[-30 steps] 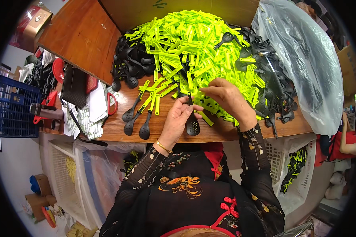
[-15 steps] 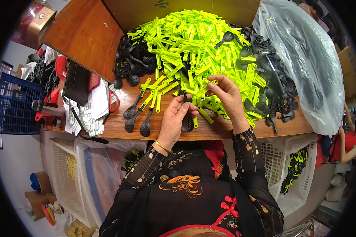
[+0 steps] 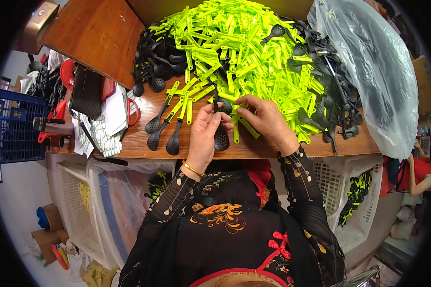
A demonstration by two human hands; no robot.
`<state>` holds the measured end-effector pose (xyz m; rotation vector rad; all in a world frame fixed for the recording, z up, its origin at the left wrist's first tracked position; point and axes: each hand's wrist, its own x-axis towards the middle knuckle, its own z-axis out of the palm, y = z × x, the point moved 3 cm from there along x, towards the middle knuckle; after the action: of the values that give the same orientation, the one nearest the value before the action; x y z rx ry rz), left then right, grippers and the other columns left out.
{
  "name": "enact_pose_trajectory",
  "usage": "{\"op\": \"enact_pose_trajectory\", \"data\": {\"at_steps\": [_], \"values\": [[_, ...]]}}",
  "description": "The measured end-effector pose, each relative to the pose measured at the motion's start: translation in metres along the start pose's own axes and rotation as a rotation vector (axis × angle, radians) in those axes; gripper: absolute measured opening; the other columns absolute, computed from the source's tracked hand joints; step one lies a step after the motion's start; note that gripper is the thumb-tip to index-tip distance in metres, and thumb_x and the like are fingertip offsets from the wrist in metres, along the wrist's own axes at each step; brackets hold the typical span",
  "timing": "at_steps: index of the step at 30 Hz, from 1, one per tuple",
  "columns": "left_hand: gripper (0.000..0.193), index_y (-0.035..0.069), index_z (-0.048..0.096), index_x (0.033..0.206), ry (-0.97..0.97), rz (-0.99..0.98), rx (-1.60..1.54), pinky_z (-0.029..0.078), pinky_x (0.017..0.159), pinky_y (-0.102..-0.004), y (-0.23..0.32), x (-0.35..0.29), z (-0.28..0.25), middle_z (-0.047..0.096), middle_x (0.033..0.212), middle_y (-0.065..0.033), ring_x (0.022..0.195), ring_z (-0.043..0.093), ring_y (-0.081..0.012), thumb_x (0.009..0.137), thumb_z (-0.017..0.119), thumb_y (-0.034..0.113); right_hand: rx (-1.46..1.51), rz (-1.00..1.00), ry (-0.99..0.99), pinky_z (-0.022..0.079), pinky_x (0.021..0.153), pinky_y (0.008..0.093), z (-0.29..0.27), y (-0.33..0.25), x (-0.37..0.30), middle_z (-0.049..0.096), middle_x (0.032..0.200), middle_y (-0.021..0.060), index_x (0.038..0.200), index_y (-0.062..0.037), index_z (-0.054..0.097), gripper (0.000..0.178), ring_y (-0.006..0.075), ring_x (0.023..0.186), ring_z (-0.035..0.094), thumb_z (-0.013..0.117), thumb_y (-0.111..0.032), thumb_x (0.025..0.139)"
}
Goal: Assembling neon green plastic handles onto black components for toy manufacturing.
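My left hand (image 3: 204,131) is closed around a black perforated spoon (image 3: 221,138), bowl toward me and bare stem pointing away. Close by on its right, my right hand (image 3: 266,120) pinches a lime-green handle (image 3: 235,111), mostly hidden by the fingers, near the spoon's stem. Left of my hands, several black spoons (image 3: 174,143) with green handles fitted lie side by side on the wooden table (image 3: 201,152). Beyond my hands rises a big heap of loose green handles (image 3: 244,52).
Loose black spoon heads lie in piles left (image 3: 160,62) and right (image 3: 328,95) of the heap. A clear plastic bag (image 3: 373,81) drapes at right. Papers (image 3: 115,115), red scissors (image 3: 133,112) and a blue crate (image 3: 18,125) are at left. White baskets (image 3: 76,191) stand below the table edge.
My right hand has moved left with the green handle, toward the stem of the spoon in my left hand. The left hand keeps hold of the spoon. The whole view has shifted slightly.
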<state>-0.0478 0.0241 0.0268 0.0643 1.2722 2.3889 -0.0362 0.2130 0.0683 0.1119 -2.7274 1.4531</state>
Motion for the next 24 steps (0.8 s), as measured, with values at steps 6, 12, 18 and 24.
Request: {"op": "enact_pose_trajectory", "data": {"at_steps": [6,12,18,24], "values": [[0.030,0.004,0.054,0.132,-0.003,0.007,0.026,0.058,0.080,-0.0283,-0.005,-0.003,-0.006,0.069,0.100,-0.0070,0.086,0.069,-0.0142,0.105,0.058,0.016,-0.088,-0.183,-0.034,0.050,0.060,0.0365,0.002,-0.006,-0.003,0.066,0.076,0.0125,0.120,-0.0104,0.070,0.032,0.0243,0.061,0.061,0.073,-0.022,0.090],[0.030,0.004,0.054,0.133,-0.068,-0.001,0.112,0.057,0.077,-0.0271,-0.015,-0.008,-0.004,0.070,0.102,-0.0084,0.084,0.070,-0.0142,0.105,0.057,0.014,-0.466,-0.139,-0.092,0.054,0.067,0.0455,-0.004,-0.005,-0.028,0.069,0.083,0.0131,0.098,-0.0069,0.060,0.018,0.0354,0.080,0.069,0.070,-0.013,0.085],[0.033,0.003,0.050,0.136,-0.133,-0.075,0.239,0.057,0.076,-0.0271,-0.016,-0.002,-0.002,0.070,0.107,-0.0103,0.086,0.070,-0.0139,0.106,0.055,0.014,-0.626,-0.102,-0.067,0.053,0.065,0.0478,0.010,-0.009,-0.026,0.069,0.082,0.0141,0.107,-0.0079,0.058,0.021,0.0363,0.080,0.068,0.065,-0.012,0.088],[0.035,0.001,0.044,0.138,-0.189,-0.010,0.292,0.054,0.078,-0.0259,-0.020,-0.003,-0.002,0.069,0.112,-0.0111,0.090,0.069,-0.0130,0.107,0.053,0.014,-0.555,-0.159,-0.012,0.053,0.068,0.0475,0.011,-0.010,-0.032,0.070,0.087,0.0144,0.112,-0.0065,0.056,0.025,0.0369,0.086,0.069,0.064,-0.010,0.089]]}}
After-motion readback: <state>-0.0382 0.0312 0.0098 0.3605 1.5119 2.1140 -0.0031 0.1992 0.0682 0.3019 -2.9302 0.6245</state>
